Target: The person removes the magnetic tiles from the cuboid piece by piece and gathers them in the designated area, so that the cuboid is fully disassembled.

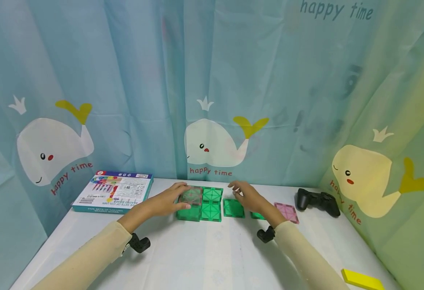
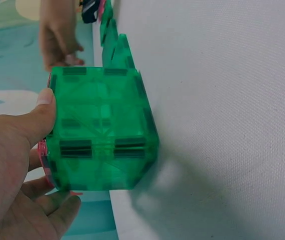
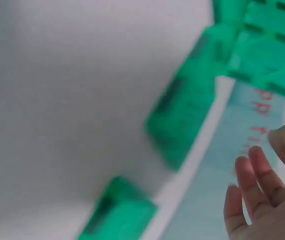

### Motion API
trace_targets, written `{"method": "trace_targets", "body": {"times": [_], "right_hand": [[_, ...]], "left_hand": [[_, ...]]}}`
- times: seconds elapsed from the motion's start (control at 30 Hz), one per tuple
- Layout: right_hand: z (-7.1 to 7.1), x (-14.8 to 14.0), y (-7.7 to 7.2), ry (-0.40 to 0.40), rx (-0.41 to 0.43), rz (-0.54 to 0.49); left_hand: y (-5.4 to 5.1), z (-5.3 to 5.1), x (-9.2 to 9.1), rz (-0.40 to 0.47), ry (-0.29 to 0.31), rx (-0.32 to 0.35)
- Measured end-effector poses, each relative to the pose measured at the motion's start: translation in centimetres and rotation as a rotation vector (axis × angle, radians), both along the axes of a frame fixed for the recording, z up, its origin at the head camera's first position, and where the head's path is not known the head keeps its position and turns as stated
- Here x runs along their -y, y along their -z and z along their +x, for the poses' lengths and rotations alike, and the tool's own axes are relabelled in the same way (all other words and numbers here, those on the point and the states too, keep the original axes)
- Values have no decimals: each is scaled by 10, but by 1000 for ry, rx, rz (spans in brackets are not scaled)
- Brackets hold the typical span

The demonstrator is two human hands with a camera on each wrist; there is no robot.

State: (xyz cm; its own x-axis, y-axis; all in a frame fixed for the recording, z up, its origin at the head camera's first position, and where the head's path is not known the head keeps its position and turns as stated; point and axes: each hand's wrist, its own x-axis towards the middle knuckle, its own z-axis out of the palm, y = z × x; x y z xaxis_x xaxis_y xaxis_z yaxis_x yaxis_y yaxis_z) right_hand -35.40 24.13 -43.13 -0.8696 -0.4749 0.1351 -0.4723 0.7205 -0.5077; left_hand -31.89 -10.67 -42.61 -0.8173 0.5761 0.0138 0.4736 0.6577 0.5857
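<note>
At the middle of the table my left hand [image 1: 170, 199] holds a pink translucent magnetic tile [image 1: 193, 195] on top of a green magnetic-tile box [image 1: 189, 213]. In the left wrist view, the thumb rests at one edge of the green box [image 2: 100, 120] and the other fingers curl at its far side. More joined green tiles [image 1: 211, 205] adjoin the box on the right. My right hand [image 1: 250, 197] hovers above the table with bent, loose fingers, holding nothing. Below it lie a green tile [image 1: 233, 208] and another green tile [image 1: 256, 216], partly hidden by the wrist.
A pink tile [image 1: 286, 212] lies to the right, near a black game controller [image 1: 317, 202]. At the left back lies a flat toy box [image 1: 114, 192]. A yellow block [image 1: 362, 279] lies at the front right. A blue curtain [image 1: 143, 100] hangs behind the table.
</note>
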Motion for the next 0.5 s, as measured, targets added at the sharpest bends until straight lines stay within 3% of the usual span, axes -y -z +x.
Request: {"method": "trace_targets", "body": {"times": [0.1, 0.23, 0.4, 0.5], "right_hand": [[3, 10, -9, -23, -27, -50], [9, 24, -14, -71, -94, -4], [16, 36, -7, -171, -333, 151], [15, 39, -1, -180, -416, 183]], "left_hand": [[0, 0, 0, -1, -3, 4], [-2, 1, 0, -1, -1, 11], [-2, 1, 0, 4, 4, 14], [-2, 0, 1, 9, 7, 10]]}}
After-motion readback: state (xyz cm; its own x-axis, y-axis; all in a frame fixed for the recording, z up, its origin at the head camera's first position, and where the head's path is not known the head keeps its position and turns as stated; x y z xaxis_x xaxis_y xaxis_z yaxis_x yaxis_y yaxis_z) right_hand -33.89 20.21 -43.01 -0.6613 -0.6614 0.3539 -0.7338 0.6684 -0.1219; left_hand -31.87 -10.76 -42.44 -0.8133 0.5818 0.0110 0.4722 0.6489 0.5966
